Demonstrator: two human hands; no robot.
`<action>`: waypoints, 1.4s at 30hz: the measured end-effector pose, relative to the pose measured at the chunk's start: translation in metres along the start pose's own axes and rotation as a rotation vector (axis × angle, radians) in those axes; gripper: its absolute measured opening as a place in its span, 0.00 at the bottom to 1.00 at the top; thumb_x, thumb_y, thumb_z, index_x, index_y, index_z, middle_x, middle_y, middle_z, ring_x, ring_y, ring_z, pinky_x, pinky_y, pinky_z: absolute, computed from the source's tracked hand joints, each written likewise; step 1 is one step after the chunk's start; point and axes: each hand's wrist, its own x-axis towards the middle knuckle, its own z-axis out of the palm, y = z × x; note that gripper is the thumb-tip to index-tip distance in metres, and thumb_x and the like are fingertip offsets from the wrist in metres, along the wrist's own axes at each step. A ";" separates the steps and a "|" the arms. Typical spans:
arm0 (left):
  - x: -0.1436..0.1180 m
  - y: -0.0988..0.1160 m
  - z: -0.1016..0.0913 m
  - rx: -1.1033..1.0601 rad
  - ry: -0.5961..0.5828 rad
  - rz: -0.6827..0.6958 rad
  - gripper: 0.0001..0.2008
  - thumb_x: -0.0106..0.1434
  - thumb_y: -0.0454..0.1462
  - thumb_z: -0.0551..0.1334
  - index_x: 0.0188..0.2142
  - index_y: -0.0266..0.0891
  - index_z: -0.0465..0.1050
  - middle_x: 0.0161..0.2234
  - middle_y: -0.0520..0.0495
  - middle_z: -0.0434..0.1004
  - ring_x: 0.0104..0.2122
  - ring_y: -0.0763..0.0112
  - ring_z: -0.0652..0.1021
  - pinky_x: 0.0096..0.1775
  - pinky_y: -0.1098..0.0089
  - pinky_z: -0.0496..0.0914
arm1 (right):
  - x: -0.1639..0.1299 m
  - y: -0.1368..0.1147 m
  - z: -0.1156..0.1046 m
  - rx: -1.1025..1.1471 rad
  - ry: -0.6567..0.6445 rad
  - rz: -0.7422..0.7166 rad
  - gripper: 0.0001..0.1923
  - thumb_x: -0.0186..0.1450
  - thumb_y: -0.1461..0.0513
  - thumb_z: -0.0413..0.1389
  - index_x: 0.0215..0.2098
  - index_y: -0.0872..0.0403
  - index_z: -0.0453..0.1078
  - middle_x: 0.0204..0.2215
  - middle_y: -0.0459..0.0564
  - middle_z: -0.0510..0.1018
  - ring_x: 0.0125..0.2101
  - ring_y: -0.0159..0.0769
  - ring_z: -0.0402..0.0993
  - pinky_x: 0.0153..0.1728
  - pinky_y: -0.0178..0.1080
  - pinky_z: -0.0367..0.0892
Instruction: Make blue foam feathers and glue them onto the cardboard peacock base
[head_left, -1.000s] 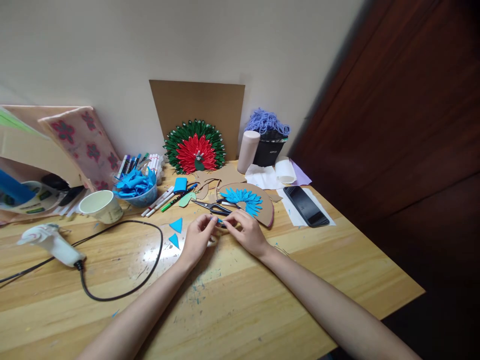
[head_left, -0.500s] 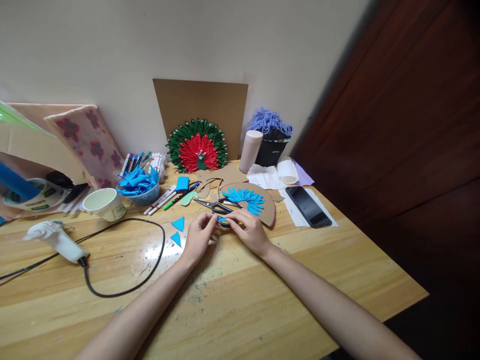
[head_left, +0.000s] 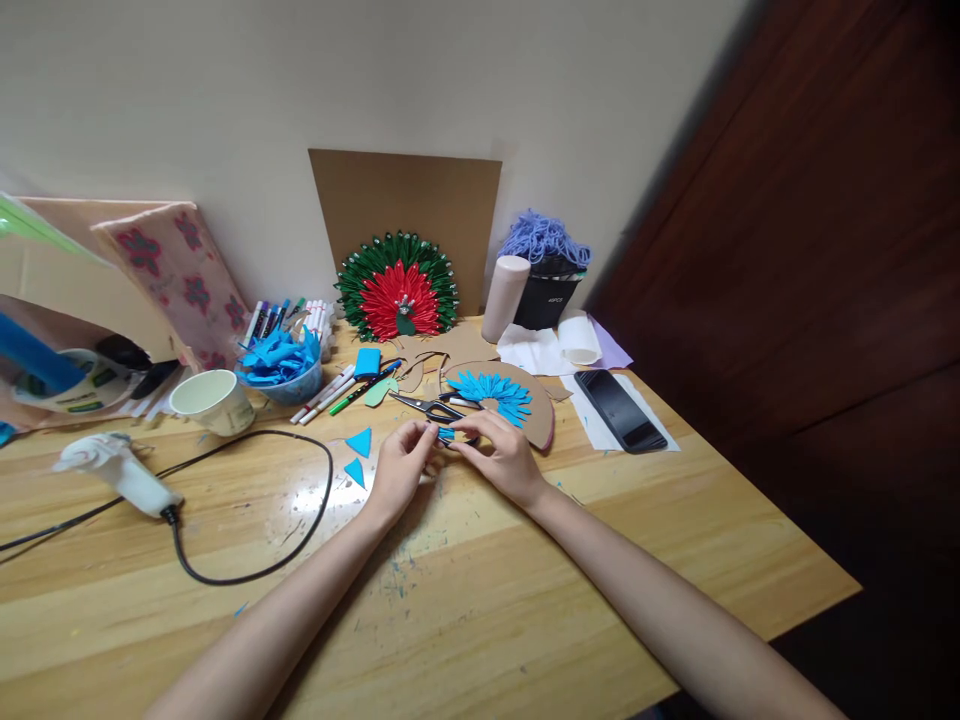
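Left hand [head_left: 403, 465] pinching blue scrap [head_left: 446, 434]; right hand [head_left: 501, 460] slightly parted at its edge (grip unclear); likely shaping step, next move calling for steady left pinch

Left forearm [head_left: 300, 600]: bare, slender, tapering to the wrist. Right forearm [head_left: 637, 600]: bare, same taper. Left grip [head_left: 403, 462]: bare human hand. Right grip [head_left: 504, 458]: likewise bare.

A small, bright blue piece [head_left: 446, 434] is pinched at the fingertips of the left hand [head_left: 403, 465]. Its other end is met closely by the right hand [head_left: 504, 462], though whether it is gripped there cannot be told. Its full shape is hidden by fingers.
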 end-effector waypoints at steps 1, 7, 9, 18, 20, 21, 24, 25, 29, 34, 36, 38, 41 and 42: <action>0.000 0.000 0.000 0.002 -0.005 -0.004 0.16 0.56 0.48 0.59 0.26 0.36 0.67 0.19 0.54 0.67 0.18 0.78 0.67 0.22 0.76 0.62 | 0.000 0.000 0.000 0.001 -0.004 0.009 0.10 0.59 0.64 0.56 0.40 0.53 0.70 0.33 0.50 0.76 0.34 0.36 0.71 0.37 0.39 0.67; 0.000 0.000 0.001 0.016 -0.017 -0.015 0.16 0.56 0.48 0.58 0.28 0.36 0.66 0.21 0.53 0.68 0.18 0.78 0.67 0.21 0.77 0.62 | 0.000 0.001 0.001 0.019 -0.006 0.013 0.09 0.59 0.64 0.56 0.39 0.52 0.71 0.33 0.51 0.76 0.37 0.38 0.71 0.39 0.40 0.67; 0.000 0.000 0.001 0.021 -0.011 -0.015 0.16 0.56 0.48 0.58 0.28 0.36 0.66 0.21 0.53 0.68 0.19 0.78 0.68 0.22 0.77 0.62 | 0.000 0.001 0.001 0.023 -0.002 0.010 0.08 0.59 0.63 0.56 0.39 0.52 0.71 0.33 0.51 0.76 0.37 0.38 0.72 0.39 0.41 0.67; -0.001 -0.002 0.000 0.020 -0.010 0.004 0.15 0.56 0.47 0.58 0.29 0.36 0.68 0.24 0.52 0.69 0.20 0.77 0.69 0.22 0.76 0.63 | 0.000 -0.001 0.001 0.004 0.021 0.020 0.06 0.59 0.62 0.56 0.36 0.52 0.71 0.33 0.50 0.76 0.37 0.38 0.72 0.39 0.41 0.67; -0.001 -0.002 0.000 0.038 -0.003 0.015 0.16 0.56 0.48 0.58 0.30 0.36 0.68 0.24 0.51 0.70 0.20 0.77 0.69 0.22 0.76 0.64 | 0.000 -0.002 0.002 0.004 0.017 0.043 0.07 0.59 0.61 0.57 0.37 0.52 0.70 0.32 0.50 0.76 0.36 0.39 0.72 0.39 0.41 0.67; -0.001 -0.002 0.000 0.049 0.002 0.022 0.16 0.56 0.48 0.58 0.30 0.36 0.68 0.24 0.51 0.70 0.21 0.76 0.69 0.22 0.76 0.64 | 0.000 -0.002 0.002 0.004 0.014 0.052 0.07 0.59 0.61 0.57 0.37 0.52 0.70 0.32 0.50 0.76 0.36 0.39 0.72 0.39 0.41 0.67; -0.002 -0.002 0.000 0.089 0.011 0.047 0.16 0.57 0.48 0.57 0.30 0.36 0.69 0.25 0.51 0.71 0.22 0.76 0.69 0.24 0.76 0.63 | -0.001 -0.002 0.002 0.009 0.010 0.065 0.07 0.59 0.61 0.57 0.37 0.52 0.70 0.32 0.50 0.76 0.36 0.38 0.72 0.39 0.40 0.67; -0.002 -0.002 0.000 0.100 0.012 0.054 0.16 0.57 0.48 0.57 0.29 0.36 0.69 0.25 0.50 0.71 0.22 0.76 0.69 0.24 0.76 0.63 | -0.001 -0.002 0.002 0.013 0.008 0.065 0.07 0.59 0.61 0.57 0.37 0.52 0.70 0.32 0.50 0.76 0.37 0.38 0.72 0.39 0.40 0.67; -0.003 -0.001 0.001 0.106 0.007 0.048 0.16 0.57 0.48 0.57 0.30 0.36 0.69 0.25 0.50 0.71 0.22 0.75 0.69 0.24 0.76 0.63 | -0.001 -0.002 0.003 0.020 0.012 0.062 0.06 0.60 0.61 0.56 0.36 0.52 0.71 0.32 0.50 0.76 0.36 0.39 0.72 0.38 0.41 0.67; -0.004 0.002 0.002 0.095 0.004 0.035 0.16 0.57 0.49 0.57 0.30 0.36 0.68 0.25 0.49 0.71 0.23 0.74 0.70 0.24 0.75 0.64 | -0.001 -0.001 0.004 0.021 0.031 0.062 0.05 0.60 0.61 0.56 0.34 0.52 0.71 0.31 0.50 0.76 0.35 0.38 0.72 0.36 0.40 0.68; -0.004 0.002 0.002 0.095 -0.004 0.043 0.16 0.57 0.48 0.57 0.30 0.36 0.68 0.25 0.50 0.71 0.22 0.74 0.70 0.24 0.75 0.64 | -0.001 -0.001 0.005 0.025 0.037 0.066 0.05 0.60 0.61 0.56 0.34 0.52 0.71 0.31 0.50 0.76 0.35 0.38 0.72 0.36 0.40 0.68; -0.004 0.001 0.001 0.104 -0.009 0.056 0.15 0.58 0.47 0.56 0.30 0.36 0.69 0.25 0.50 0.71 0.21 0.76 0.69 0.23 0.76 0.63 | -0.002 -0.001 0.005 0.027 0.038 0.071 0.04 0.60 0.61 0.56 0.33 0.52 0.70 0.30 0.50 0.76 0.35 0.38 0.72 0.36 0.40 0.67; -0.003 -0.001 0.001 0.125 -0.006 0.069 0.14 0.58 0.47 0.56 0.30 0.37 0.69 0.24 0.51 0.71 0.21 0.76 0.68 0.24 0.76 0.63 | -0.002 -0.001 0.005 0.031 0.025 0.078 0.04 0.60 0.61 0.56 0.33 0.52 0.70 0.30 0.50 0.76 0.35 0.38 0.71 0.36 0.40 0.67; -0.003 -0.002 0.000 0.131 -0.004 0.072 0.14 0.58 0.47 0.56 0.30 0.37 0.69 0.24 0.51 0.71 0.21 0.76 0.68 0.24 0.76 0.63 | -0.002 -0.001 0.005 0.033 0.022 0.079 0.04 0.60 0.61 0.55 0.32 0.52 0.70 0.30 0.50 0.75 0.35 0.38 0.71 0.36 0.40 0.67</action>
